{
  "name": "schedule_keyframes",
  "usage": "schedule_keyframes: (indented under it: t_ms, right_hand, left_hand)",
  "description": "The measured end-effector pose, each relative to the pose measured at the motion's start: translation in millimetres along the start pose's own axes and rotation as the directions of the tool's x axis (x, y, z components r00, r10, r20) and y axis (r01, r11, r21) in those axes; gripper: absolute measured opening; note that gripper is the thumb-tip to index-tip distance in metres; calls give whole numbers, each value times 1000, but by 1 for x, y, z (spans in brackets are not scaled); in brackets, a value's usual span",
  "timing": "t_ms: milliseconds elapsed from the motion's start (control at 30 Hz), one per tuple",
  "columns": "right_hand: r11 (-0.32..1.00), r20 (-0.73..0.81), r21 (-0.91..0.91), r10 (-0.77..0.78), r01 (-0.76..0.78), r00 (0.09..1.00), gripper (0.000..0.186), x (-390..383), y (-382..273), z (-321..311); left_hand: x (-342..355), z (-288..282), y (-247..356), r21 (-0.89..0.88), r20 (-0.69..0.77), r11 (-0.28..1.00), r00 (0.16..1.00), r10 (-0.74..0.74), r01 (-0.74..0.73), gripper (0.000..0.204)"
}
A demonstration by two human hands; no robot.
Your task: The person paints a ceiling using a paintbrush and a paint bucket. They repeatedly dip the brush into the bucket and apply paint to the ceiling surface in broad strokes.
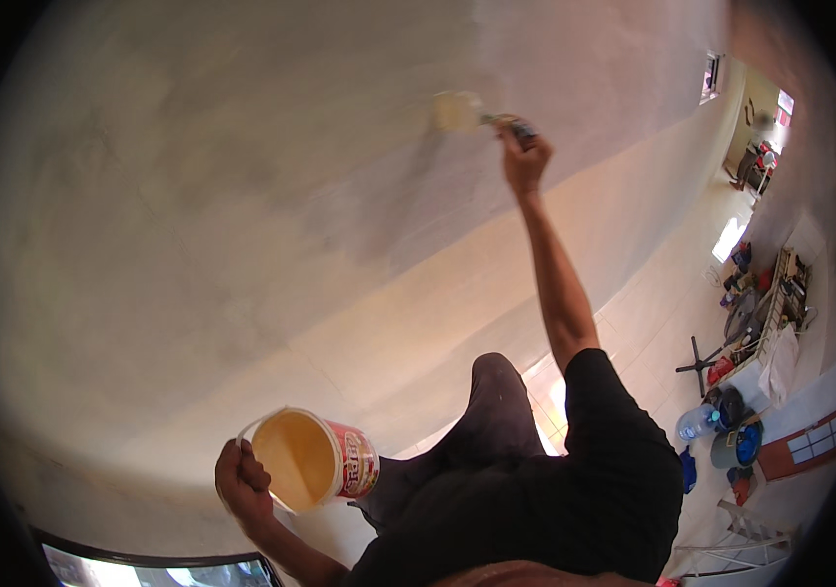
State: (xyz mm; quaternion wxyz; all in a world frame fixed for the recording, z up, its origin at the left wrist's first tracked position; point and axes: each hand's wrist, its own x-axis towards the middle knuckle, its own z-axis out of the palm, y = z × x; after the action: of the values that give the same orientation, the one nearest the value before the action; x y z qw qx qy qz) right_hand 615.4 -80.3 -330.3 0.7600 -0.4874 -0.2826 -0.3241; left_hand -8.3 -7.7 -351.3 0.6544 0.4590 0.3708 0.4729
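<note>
A white plastic bucket (357, 460) with a red printed label hangs tilted at my lower left. Yellow-orange paint (291, 460) shows inside it. My left hand (243, 479) is closed round its thin white handle, beside the rim. Up and to the right, my outstretched right hand (525, 157) grips a paintbrush by its dark handle. The broad, cream-coloured head (457, 111) of the paintbrush is at the large wall (242, 225); blur hides its bristles. Around it the wall is greyish, with a paler cream band lower down.
Below my right arm are pale floor tiles (633, 313). Along the right side stand a water bottle (699, 423), a dark tub (736, 445), a black star-shaped stand base (700, 367) and a cluttered rack (778, 293). A dark-framed screen or glass panel (154, 569) is at the lower left.
</note>
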Motion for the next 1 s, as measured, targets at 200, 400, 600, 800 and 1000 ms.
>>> schedule_keyframes:
  t_ms: [200,400,600,800,1000]
  right_hand:
    - [999,-69,30,-21,24,997,12,15,-48,-34]
    - [910,612,228,142,-345,778,22,-79,-216,-39]
    - [811,931,153,74,-564,358,18,-166,-296,-1]
    - [957,998,-69,65,-281,-25,17,-247,-320,31]
    - [968,943,224,-188,108,-275,16,-283,-307,32]
  left_hand:
    - [-2,-14,7,17,58,997,995,-80,79,26]
    - [4,-3,12,6,198,994,974,-110,111,27]
    - [-14,9,30,19,330,997,941,-72,70,27]
    - [-5,0,17,70,388,998,921,-27,0,30]
    - [-27,26,22,90,452,987,878,-159,132,30]
